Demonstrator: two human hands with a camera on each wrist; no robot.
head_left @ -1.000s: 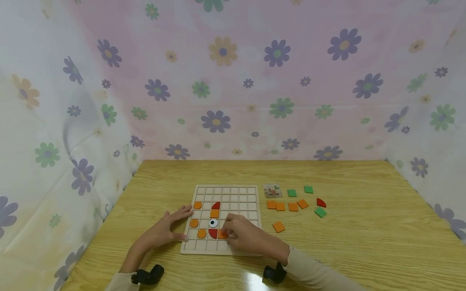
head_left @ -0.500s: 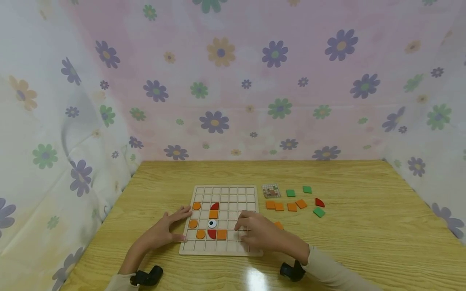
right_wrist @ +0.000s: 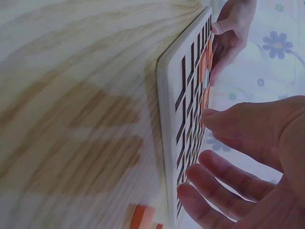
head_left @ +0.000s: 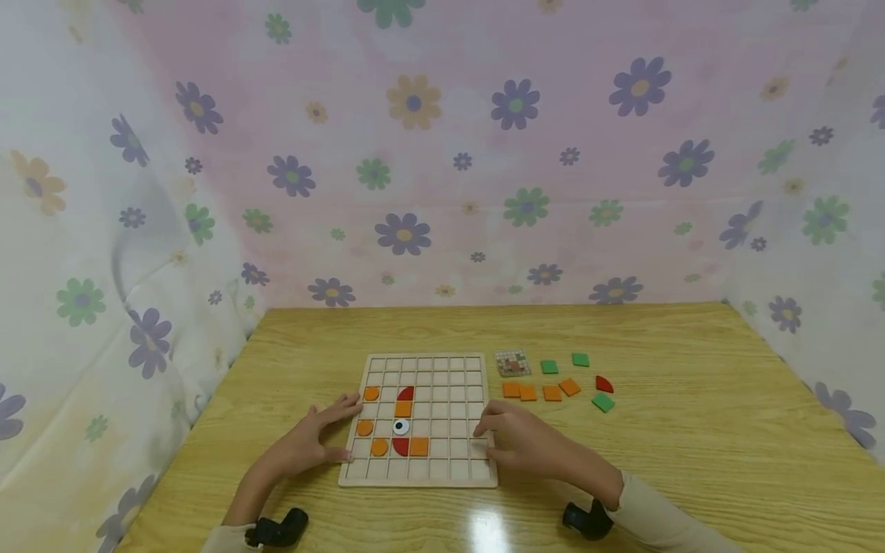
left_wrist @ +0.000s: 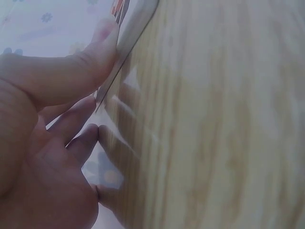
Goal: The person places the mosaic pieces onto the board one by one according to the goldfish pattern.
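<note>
A wooden grid board lies flat on the table. My left hand rests along its left edge, with thumb and fingertips touching the rim. On the board sit orange round pieces, an orange square in a lower row, another orange square, two red quarter-round pieces and a white eye piece. My right hand hovers over the board's right edge. In the right wrist view its thumb and fingers are apart, with nothing between them.
Right of the board lie a small picture card, several orange squares, green squares and a red quarter-round piece. A loose orange tile shows near the board in the right wrist view. A flowered cloth hangs behind.
My right hand has let go of the orange square in the lower row and moved right to the board's edge. It now hides the nearest loose orange square. My left hand stays put.
</note>
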